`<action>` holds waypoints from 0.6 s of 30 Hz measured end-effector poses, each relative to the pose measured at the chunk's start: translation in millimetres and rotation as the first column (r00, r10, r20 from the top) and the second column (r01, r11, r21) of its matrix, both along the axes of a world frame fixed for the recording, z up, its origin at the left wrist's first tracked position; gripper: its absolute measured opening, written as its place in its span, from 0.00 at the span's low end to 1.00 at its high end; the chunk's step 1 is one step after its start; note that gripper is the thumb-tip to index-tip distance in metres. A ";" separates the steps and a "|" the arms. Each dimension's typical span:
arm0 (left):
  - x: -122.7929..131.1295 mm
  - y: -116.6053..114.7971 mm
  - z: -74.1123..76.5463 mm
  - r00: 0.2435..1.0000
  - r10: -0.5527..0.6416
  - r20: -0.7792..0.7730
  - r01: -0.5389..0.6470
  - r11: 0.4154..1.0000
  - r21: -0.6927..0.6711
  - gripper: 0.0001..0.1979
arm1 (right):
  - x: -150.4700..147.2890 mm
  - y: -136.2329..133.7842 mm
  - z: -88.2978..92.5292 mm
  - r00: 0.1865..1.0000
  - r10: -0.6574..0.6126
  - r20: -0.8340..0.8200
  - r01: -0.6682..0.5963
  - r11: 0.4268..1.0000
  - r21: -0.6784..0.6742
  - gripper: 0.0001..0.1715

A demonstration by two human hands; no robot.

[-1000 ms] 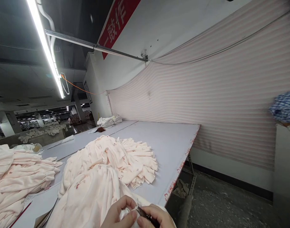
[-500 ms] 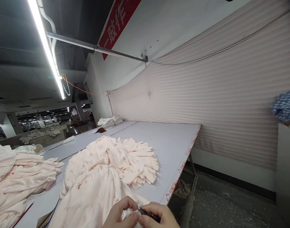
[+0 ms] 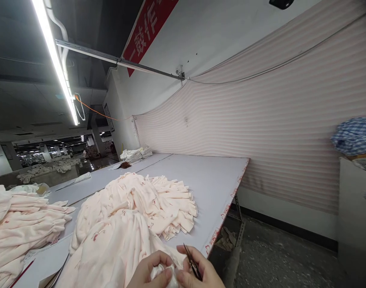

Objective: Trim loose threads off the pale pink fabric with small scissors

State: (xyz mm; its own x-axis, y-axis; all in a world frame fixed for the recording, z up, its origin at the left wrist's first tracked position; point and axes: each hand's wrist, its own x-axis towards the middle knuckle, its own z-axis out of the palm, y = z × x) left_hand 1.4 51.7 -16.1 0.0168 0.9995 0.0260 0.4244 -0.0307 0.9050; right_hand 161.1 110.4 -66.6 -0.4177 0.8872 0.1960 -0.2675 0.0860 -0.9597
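At the near table edge, low in view, the left hand [image 3: 151,270] pinches a bunched bit of pale pink garment [image 3: 161,272], fingers pressed together on it. The right hand [image 3: 197,272] grips small dark snips [image 3: 191,262], which 0.5 s ago lay flat against the cloth and now stand tilted up off it, suggesting a cut finished. Behind spreads the garment heap [image 3: 135,212] on the grey table [image 3: 207,176].

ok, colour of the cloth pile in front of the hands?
Pale pink cloth pile with small red marks; head view.
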 end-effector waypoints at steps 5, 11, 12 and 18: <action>2.8 -7.6 15.9 0.969 0.204 -0.141 -0.184 0.972 0.145 0.12 | -0.9 3.1 4.4 0.977 -0.212 -0.022 0.213 0.976 0.051 0.25; -56.9 -9.7 69.4 0.748 0.458 0.480 -0.578 0.806 0.131 0.19 | 29.9 -0.5 -45.8 0.916 -0.359 0.182 0.341 0.932 0.123 0.21; -64.0 -7.2 71.3 0.717 0.414 0.561 -0.563 0.819 0.115 0.20 | 31.7 -1.3 -56.2 0.894 -0.393 0.218 0.369 0.919 0.141 0.21; -72.2 4.5 61.7 0.749 0.375 0.547 -0.504 0.857 0.103 0.22 | 28.8 2.7 -49.3 0.862 -0.358 0.360 0.313 0.933 0.178 0.25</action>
State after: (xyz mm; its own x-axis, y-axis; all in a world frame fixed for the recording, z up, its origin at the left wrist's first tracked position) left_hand -70.9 56.3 45.6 -0.5027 0.8541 0.1336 -0.0560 -0.1864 0.9809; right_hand 189.9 113.0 -115.9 -0.1604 0.9692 0.1870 0.1800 0.2150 -0.9599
